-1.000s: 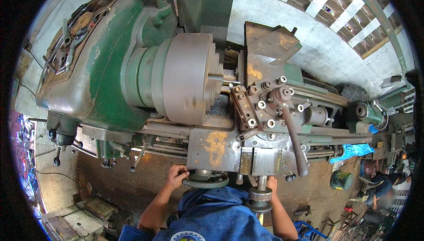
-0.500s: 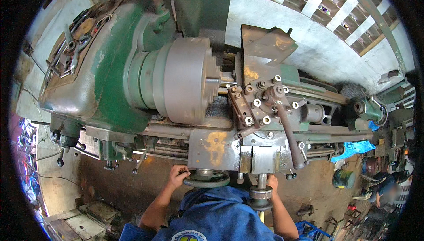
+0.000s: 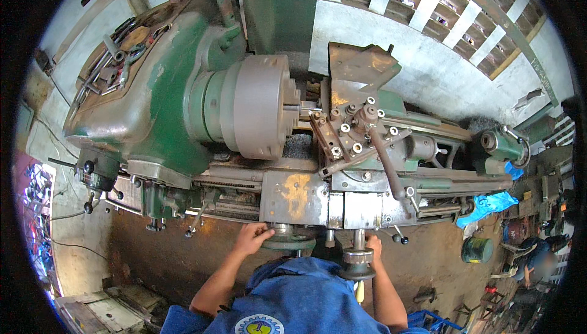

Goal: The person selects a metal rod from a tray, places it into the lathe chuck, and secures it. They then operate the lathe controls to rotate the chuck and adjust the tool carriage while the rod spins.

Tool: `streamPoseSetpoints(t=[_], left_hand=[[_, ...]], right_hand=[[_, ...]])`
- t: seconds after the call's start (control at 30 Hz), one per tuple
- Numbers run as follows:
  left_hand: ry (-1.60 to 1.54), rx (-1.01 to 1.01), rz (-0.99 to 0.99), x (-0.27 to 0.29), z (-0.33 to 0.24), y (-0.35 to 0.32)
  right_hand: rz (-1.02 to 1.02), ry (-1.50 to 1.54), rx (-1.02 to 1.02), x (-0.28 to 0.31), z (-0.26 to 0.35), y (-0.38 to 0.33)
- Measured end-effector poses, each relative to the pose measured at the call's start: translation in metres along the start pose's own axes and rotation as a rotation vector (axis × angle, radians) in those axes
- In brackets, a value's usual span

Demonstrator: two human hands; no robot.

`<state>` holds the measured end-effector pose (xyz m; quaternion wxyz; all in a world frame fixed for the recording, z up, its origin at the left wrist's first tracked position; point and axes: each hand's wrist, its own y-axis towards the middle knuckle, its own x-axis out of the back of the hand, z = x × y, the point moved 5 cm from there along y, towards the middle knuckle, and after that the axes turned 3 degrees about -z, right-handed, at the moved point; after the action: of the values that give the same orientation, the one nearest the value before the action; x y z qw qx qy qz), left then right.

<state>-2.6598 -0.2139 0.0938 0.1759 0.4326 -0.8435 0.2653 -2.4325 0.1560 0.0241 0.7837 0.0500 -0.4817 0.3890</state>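
My left hand point(image 3: 252, 238) is at the left rim of the carriage handwheel point(image 3: 288, 243) on a green metal lathe, fingers curled against the rim. My right hand point(image 3: 373, 249) sits just right of the cross-slide handwheel point(image 3: 357, 271), which has a graduated collar and a pale yellow handle point(image 3: 359, 291); its fingers are mostly hidden. Ahead, the large grey chuck point(image 3: 260, 107) holds a thin metal rod point(image 3: 292, 107). The tool post point(image 3: 354, 129), with several bolts and a long clamp lever point(image 3: 386, 161), stands close to the rod's free end.
Loose wrenches and tools point(image 3: 116, 55) lie on the headstock point(image 3: 147, 107). Metal chips point(image 3: 298, 146) are heaped below the chuck. The tailstock point(image 3: 501, 145) is at the far right, near a blue plastic sheet point(image 3: 489, 207) and a green bucket point(image 3: 477, 249). Another person point(image 3: 538, 260) is at the right.
The whole view has shifted slightly with my head. My left hand stays at the handwheel rim, its fingers a little differently placed. The yellow handle shows more plainly.
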Motion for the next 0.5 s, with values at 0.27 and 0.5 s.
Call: streamPoseSetpoints(t=[0.27, 0.5], left_hand=[[0.446, -0.083, 0.038, -0.005, -0.068, -0.010], [0.377, 0.066, 0.124, -0.001, -0.066, -0.010]], right_hand=[[0.018, -0.151, 0.041, 0.006, 0.013, -0.001], [-0.056, -0.147, 0.126, 0.008, 0.016, -0.006]])
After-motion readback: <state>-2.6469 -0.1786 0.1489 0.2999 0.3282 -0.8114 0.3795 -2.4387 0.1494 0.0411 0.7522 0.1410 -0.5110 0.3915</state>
